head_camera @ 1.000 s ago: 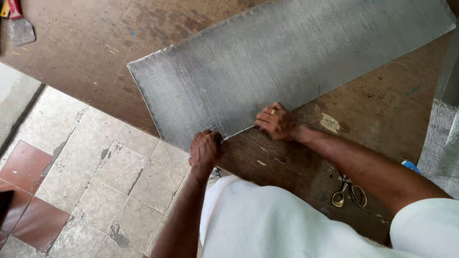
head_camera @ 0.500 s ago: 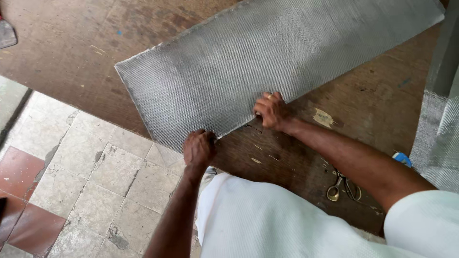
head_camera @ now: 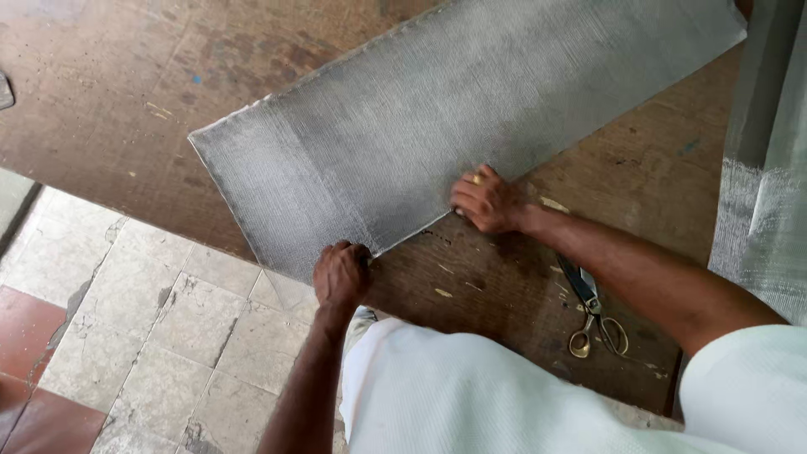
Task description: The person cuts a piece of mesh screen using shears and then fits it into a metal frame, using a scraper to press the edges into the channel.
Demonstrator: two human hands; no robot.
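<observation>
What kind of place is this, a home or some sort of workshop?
Probably a small workshop. A worn, stained wooden worktable carries a long sheet of grey woven mesh, with the left hand and the right hand at its near edge. Scissors lie alongside, above an old tiled floor.

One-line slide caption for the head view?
Both hands, left hand and right hand, grip a grey mesh sheet's near edge on a wooden table; scissors beside.

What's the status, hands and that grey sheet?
Left hand grips grey mesh sheet corner. Right hand presses its near edge. Scissors lie clear.
</observation>
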